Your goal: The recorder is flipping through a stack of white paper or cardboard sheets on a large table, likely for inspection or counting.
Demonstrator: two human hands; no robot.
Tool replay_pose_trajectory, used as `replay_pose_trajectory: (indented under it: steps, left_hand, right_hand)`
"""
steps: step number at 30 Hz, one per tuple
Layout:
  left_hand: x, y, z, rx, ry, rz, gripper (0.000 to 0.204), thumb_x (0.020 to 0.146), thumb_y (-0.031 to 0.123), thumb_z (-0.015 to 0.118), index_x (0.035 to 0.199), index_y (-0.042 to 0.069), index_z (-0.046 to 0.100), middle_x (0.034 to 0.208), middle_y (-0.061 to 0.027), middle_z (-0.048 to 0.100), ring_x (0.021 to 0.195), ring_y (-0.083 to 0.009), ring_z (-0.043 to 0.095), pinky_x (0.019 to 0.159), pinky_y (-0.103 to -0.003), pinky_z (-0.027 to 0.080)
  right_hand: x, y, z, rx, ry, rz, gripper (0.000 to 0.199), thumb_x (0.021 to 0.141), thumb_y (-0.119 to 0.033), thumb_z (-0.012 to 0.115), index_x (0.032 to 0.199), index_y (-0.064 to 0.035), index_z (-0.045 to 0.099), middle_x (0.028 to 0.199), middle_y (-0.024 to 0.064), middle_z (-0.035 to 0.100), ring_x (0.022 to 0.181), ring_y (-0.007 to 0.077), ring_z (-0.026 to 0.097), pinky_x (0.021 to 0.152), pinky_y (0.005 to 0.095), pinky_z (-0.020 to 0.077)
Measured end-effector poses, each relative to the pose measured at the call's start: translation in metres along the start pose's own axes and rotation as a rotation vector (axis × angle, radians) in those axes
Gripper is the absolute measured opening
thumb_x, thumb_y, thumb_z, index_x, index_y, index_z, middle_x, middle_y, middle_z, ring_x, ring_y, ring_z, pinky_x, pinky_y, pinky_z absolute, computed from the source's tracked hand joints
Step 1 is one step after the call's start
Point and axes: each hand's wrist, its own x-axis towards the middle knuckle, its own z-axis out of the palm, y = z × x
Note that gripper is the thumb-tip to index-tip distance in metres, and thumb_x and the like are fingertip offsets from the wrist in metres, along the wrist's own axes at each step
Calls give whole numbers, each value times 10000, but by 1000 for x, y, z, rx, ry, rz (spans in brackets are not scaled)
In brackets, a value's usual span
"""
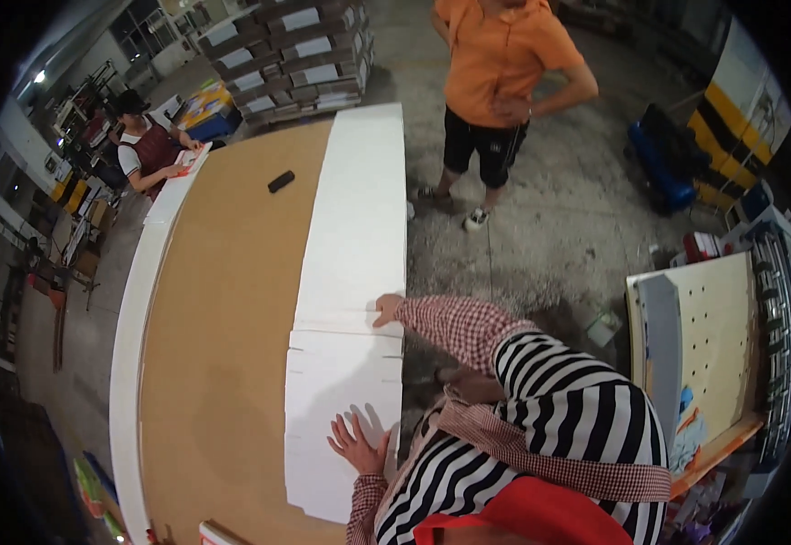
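A long white cardboard sheet (352, 227) lies along the right side of the table, with a crease across it and short slits along its near part's edges. My left hand (357, 447) rests palm down on the near part, fingers spread and holding nothing. Farther up, my right hand (388, 310) is on the sheet at its right edge, beside the crease. Its fingers are curled together against the cardboard; whatever may be inside them is hidden.
The table has a brown top (223, 300), with a small black object (281, 182) on it and a white strip (130, 363) along its left side. A person in orange (509, 73) stands beyond; another person (152, 150) works far left. Stacked bundles (291, 54) stand behind.
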Motion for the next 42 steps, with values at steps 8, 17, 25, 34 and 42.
replay_pose_trajectory:
  steps: [8, 17, 25, 34, 42]
  left_hand:
    - [8, -5, 12, 54, -309, -5, 941, 795, 764, 480, 1493, 149, 342, 1586, -187, 172, 1474, -370, 87, 1122, -654, -23]
    - [8, -8, 14, 95, -286, -22, 895, 793, 765, 486, 1483, 207, 368, 1572, -173, 233, 1461, -362, 171, 1116, -660, 42]
    - [11, -7, 9, 173, -362, -28, 884, 830, 778, 400, 1521, 244, 270, 1601, -126, 153, 1478, -317, 119, 1133, -639, 39]
    - [3, -10, 9, 102, -257, -4, 853, 854, 739, 412, 1523, 231, 261, 1600, -125, 155, 1480, -317, 106, 1138, -635, 50]
    - [-3, -7, 3, 123, -273, -33, 832, 873, 729, 381, 1528, 233, 247, 1605, -121, 136, 1482, -313, 100, 1145, -624, 44]
  right_hand:
    - [-18, -40, -25, -14, -146, 170, 719, 676, -469, 793, 1164, 23, 603, 1169, 214, 620, 1102, 333, 589, 926, 414, 472]
    - [-42, -62, -36, 92, 38, -29, 465, 668, -322, 819, 969, -11, 648, 954, 166, 657, 900, 305, 624, 834, 416, 487]
    - [-97, -62, -25, 1891, -275, 347, 499, 1004, -311, 499, 1427, -67, 393, 1445, 125, 454, 1334, 286, 436, 1107, 459, 368]
    - [-92, -43, 10, 1489, -172, 246, 556, 888, -24, 649, 1383, 47, 406, 1362, 158, 525, 1224, 296, 534, 1054, 432, 439]
    - [-118, -85, 2, 846, 181, 94, 544, 820, -14, 711, 1315, 37, 491, 1239, 147, 607, 1157, 269, 572, 1003, 356, 447]
